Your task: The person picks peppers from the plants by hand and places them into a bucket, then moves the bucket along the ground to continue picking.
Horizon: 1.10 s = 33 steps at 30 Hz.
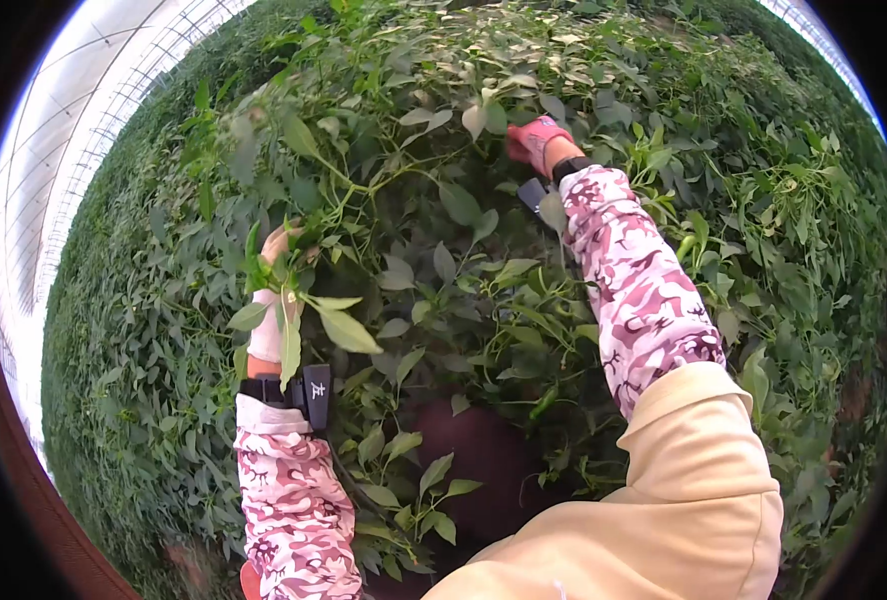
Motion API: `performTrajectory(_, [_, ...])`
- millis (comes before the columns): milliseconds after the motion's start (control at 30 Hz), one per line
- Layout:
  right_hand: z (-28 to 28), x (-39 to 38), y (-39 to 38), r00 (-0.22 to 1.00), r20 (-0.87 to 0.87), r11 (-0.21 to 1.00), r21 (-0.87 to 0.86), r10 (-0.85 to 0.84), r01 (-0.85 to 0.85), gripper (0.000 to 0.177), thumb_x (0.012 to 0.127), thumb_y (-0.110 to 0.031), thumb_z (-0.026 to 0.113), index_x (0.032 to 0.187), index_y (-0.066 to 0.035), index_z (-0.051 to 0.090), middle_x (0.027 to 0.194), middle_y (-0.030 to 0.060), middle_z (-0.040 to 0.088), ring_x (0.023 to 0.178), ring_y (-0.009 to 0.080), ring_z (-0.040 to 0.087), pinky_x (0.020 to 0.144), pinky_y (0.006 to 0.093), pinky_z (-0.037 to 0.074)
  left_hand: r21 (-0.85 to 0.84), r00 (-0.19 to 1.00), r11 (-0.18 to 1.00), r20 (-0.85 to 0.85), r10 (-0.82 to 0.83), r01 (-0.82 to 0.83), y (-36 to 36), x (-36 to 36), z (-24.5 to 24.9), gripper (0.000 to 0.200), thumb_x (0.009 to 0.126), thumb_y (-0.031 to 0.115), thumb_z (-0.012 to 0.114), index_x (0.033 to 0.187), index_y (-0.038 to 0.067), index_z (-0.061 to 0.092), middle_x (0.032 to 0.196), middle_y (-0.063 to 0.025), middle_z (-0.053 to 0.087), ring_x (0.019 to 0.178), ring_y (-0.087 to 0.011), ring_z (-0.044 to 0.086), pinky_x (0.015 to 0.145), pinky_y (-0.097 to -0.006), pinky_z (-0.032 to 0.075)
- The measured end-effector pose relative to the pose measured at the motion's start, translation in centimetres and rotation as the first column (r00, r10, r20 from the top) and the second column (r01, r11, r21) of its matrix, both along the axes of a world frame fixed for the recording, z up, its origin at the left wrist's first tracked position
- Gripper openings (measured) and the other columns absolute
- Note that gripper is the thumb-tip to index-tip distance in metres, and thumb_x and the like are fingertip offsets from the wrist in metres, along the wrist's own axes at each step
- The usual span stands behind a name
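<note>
My left hand [282,243], in a pale glove, is raised among the pepper plants at the left, its fingers curled and partly covered by leaves. A slim green pepper [254,255] hangs right beside it, and a leafy branch [349,195] runs close to its fingers. Farther forward, my right hand [541,140] reaches into the foliage in a pinkish-red glove. Its fingers look bent inward, but their tips are hidden, so what they grip cannot be made out.
Dense pepper plants [444,270] surround both arms. More green peppers hang lower down, one below the middle [544,403] and another beside my right sleeve [686,247]. Dark devices are strapped at both wrists, the left one [317,395] plainly visible. Greenhouse sheeting [84,110] rises at the upper left.
</note>
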State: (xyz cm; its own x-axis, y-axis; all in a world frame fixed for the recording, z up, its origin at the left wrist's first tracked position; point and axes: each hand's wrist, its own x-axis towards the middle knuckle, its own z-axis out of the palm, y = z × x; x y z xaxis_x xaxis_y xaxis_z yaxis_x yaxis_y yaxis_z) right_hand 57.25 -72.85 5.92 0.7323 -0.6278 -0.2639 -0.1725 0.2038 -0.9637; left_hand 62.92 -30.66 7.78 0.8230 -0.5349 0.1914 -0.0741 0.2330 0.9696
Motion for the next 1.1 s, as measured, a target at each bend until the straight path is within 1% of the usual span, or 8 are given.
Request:
performTrajectory(133, [0.1,2.0,-3.3,0.895,-0.258,0.521,-0.853,-0.364,-0.034,0.018,0.08,-0.024,0.054,0.087,-0.011,0.064,0.089,0.0047,0.064,0.079,0.018,0.061,0.07,0.0297,0.048,0.009,0.998,0.999,-0.041,0.048,-0.047,-1.3,-0.4,1.2,0.018,0.09,0.017,0.042,0.103,0.005,0.047,0.093,-0.0074,0.052,0.08,-0.0135,0.049,0.069,-0.0254,0.042])
performTrajectory(367, [1.3,3.5,-7.0,0.967,-0.253,-0.185,-0.951,-0.005,-0.249,0.023,0.079,-0.022,0.056,0.098,-0.012,0.062,0.1,0.0077,0.063,0.089,0.0256,0.06,0.072,0.0347,0.048,-0.004,0.999,1.0,-0.043,-0.027,0.027,-1.7,0.7,1.4,0.035,0.091,0.02,0.042,0.118,-0.003,0.041,0.094,-0.0125,0.057,0.074,-0.0114,0.051,0.067,-0.0245,0.044])
performTrajectory(467, [2.5,5.6,-0.6,0.773,0.619,0.947,-0.311,0.137,0.081,0.034,0.08,-0.012,0.054,0.113,-0.004,0.055,0.102,0.0098,0.062,0.093,0.0207,0.059,0.082,0.0264,0.044,0.04,0.998,0.999,-0.051,0.04,-0.038,-2.4,0.0,1.7,0.04,0.092,0.019,0.044,0.124,-0.006,0.039,0.096,-0.0143,0.059,0.067,-0.0086,0.051,0.061,-0.02,0.043])
performTrajectory(667, [1.4,5.1,-4.1,0.864,0.229,0.762,-0.407,-0.449,0.504,0.023,0.077,-0.017,0.052,0.089,-0.007,0.067,0.091,0.0104,0.066,0.084,0.0213,0.062,0.076,0.0294,0.047,-0.028,0.995,0.999,-0.098,0.026,-0.029,-1.4,1.2,0.0,0.043,0.091,0.02,0.046,0.122,-0.009,0.038,0.093,-0.0177,0.059,0.064,-0.0116,0.051,0.056,-0.0223,0.042])
performTrajectory(733, [0.8,1.2,-6.3,0.775,-0.435,0.304,-0.896,-0.459,-0.322,0.022,0.077,-0.02,0.053,0.088,-0.006,0.065,0.093,0.0146,0.064,0.088,0.0244,0.062,0.075,0.0352,0.049,0.052,0.986,0.996,0.153,0.063,-0.071,-1.4,1.5,-1.0,0.045,0.09,0.021,0.048,0.121,-0.01,0.038,0.092,-0.0191,0.059,0.062,-0.0126,0.05,0.055,-0.023,0.041])
performTrajectory(833, [-4.2,1.2,-10.7,0.963,-0.05,0.831,-0.518,-0.266,0.203,0.024,0.081,-0.021,0.053,0.095,-0.003,0.059,0.095,0.0159,0.063,0.092,0.025,0.061,0.078,0.0371,0.048,0.1,0.982,0.993,0.181,0.046,-0.065,-1.6,0.9,-0.3,0.044,0.09,0.021,0.048,0.12,-0.011,0.039,0.092,-0.0201,0.059,0.059,-0.0123,0.049,0.052,-0.0231,0.039])
performTrajectory(900, [-3.7,0.2,-12.0,0.945,-0.27,0.118,-0.961,-0.185,-0.252,0.024,0.084,-0.021,0.048,0.098,-0.004,0.057,0.1,0.0168,0.06,0.093,0.0304,0.058,0.081,0.0369,0.045,0.158,0.945,0.984,0.326,0.026,-0.082,-1.2,1.3,-0.5,0.04,0.09,0.017,0.048,0.118,-0.011,0.041,0.093,-0.0195,0.059,0.058,-0.0109,0.048,0.051,-0.0223,0.039])
performTrajectory(1100, [-1.1,2.1,-8.1,0.946,-0.128,0.181,-0.981,-0.297,-0.076,0.033,0.074,-0.026,0.061,0.104,-0.012,0.058,0.106,0.0137,0.057,0.099,0.0326,0.054,0.085,0.0391,0.044,0.253,0.97,0.967,0.239,-0.04,-0.023,-1.1,0.8,0.1,0.039,0.086,0.007,0.048,0.122,-0.005,0.04,0.093,-0.0146,0.058,0.072,-0.0138,0.054,0.062,-0.0229,0.044])
